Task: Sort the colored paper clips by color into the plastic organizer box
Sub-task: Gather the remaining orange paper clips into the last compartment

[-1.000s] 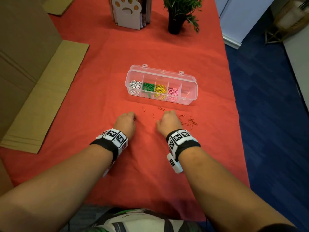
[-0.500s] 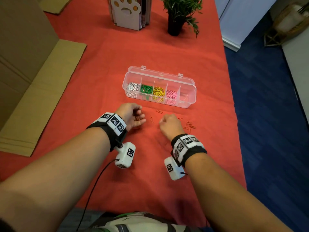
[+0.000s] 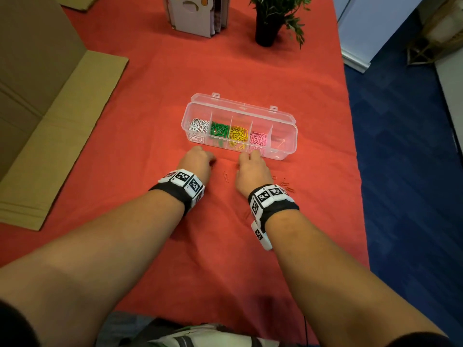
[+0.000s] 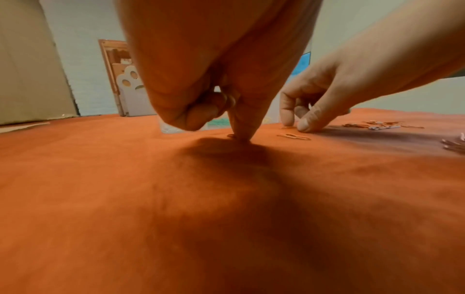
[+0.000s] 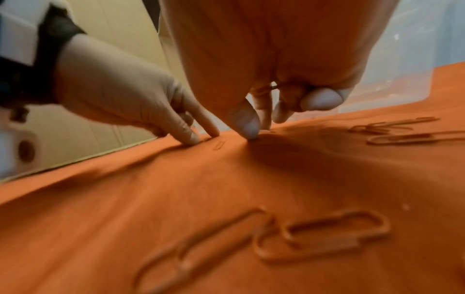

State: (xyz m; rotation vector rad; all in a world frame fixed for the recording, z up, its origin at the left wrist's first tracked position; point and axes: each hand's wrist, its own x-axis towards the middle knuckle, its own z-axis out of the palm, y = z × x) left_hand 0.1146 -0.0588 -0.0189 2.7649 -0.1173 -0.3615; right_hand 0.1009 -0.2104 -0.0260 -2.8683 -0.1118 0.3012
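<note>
The clear organizer box (image 3: 288,121) lies open, with white, green, yellow and pink paper clips in separate compartments and one or two orange clips in the right end one. Orange paper clips (image 3: 288,186) lie loose on the red cloth. My left hand (image 3: 208,159) is palm down with curled fingers; one fingertip (image 4: 241,135) presses the cloth at a clip, and clip loops (image 4: 230,100) show inside the curl. My right hand (image 3: 246,156) presses its thumb (image 5: 245,123) beside a clip, and a clip wire (image 5: 273,86) shows in its curled fingers.
A single orange clip (image 3: 226,176) lies between my hands; several more (image 5: 322,234) lie under my right wrist. Flattened cardboard (image 3: 62,136) covers the left side. A potted plant (image 3: 268,23) and a paw-print holder (image 3: 193,16) stand at the back. The table edge (image 3: 355,156) drops off on the right.
My left hand turned from palm up back to palm down. Both hands moved forward, closer to the box's front wall.
</note>
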